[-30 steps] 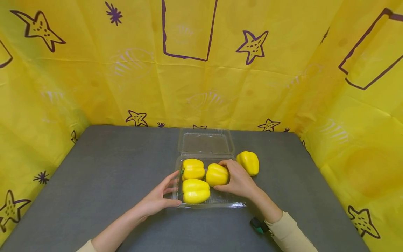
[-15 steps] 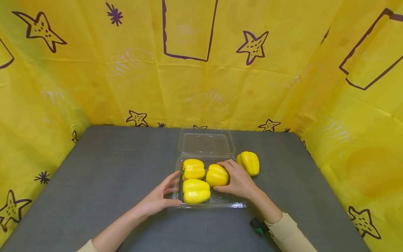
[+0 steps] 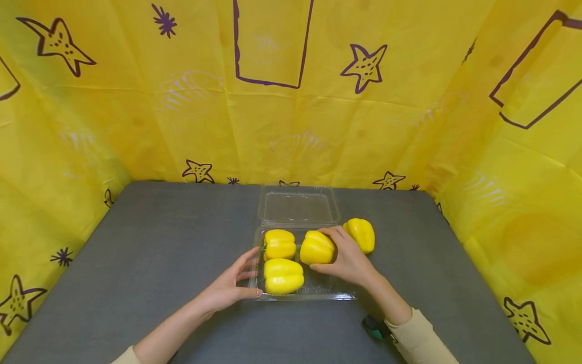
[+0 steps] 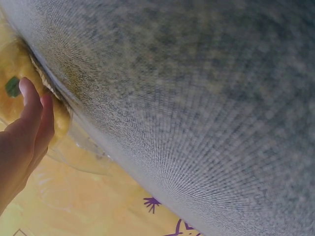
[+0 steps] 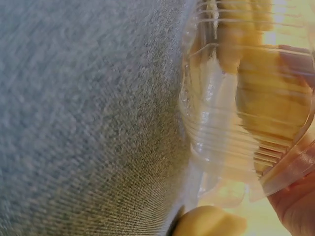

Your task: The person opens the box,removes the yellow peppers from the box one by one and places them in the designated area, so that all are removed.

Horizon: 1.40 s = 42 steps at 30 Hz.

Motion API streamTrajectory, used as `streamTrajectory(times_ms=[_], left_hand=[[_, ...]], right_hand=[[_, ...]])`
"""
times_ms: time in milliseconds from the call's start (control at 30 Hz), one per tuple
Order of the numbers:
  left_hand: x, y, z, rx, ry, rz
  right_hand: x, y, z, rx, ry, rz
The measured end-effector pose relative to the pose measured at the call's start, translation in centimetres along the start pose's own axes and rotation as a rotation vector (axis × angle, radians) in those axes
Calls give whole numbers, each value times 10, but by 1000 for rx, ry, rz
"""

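Head view shows the right hand [image 3: 347, 259] nearest the held pepper [image 3: 316, 247], which lies left of its palm, gripped between the thumb on the near side and curled fingers on the far side. That pepper is over the rear of the clear tray [image 3: 324, 288], just right of the rear pepper [image 3: 280, 245]; whether it touches the tray's floor is hard to tell. The left hand [image 3: 225, 287] grips nothing, its fingers spread along the tray's left edge.
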<state>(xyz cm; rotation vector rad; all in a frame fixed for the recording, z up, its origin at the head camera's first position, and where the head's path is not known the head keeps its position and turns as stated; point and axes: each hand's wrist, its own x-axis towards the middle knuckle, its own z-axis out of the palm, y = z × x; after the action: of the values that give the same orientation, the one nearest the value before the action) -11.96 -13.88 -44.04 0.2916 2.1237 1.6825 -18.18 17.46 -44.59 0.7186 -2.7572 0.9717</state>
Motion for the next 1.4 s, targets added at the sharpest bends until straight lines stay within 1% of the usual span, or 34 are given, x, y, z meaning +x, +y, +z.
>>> streamTrajectory(times_ms=[300,467,633,900,1000,1200,1400], left_hand=[[0,0,0,-5,-3,1],[0,0,0,-4,0,-1],[0,-1,0,-9,1,4],[1,-4,0,-16,3,-9],[1,-3,0,-21,2,-11],[1,-1,0,-18,0,-5],[0,-1,0,-12,0,-10]], right_hand=[[-3,-2,-6,53,65,56],[-6,-3,-12,89,106,91],[-10,-3,-18,102,146,121],[-16,-1,-27,158,204,161],[-17,1,-31,155,235,176],[-21,5,-39,146,280,254],[-24,11,-47,128,327,302]])
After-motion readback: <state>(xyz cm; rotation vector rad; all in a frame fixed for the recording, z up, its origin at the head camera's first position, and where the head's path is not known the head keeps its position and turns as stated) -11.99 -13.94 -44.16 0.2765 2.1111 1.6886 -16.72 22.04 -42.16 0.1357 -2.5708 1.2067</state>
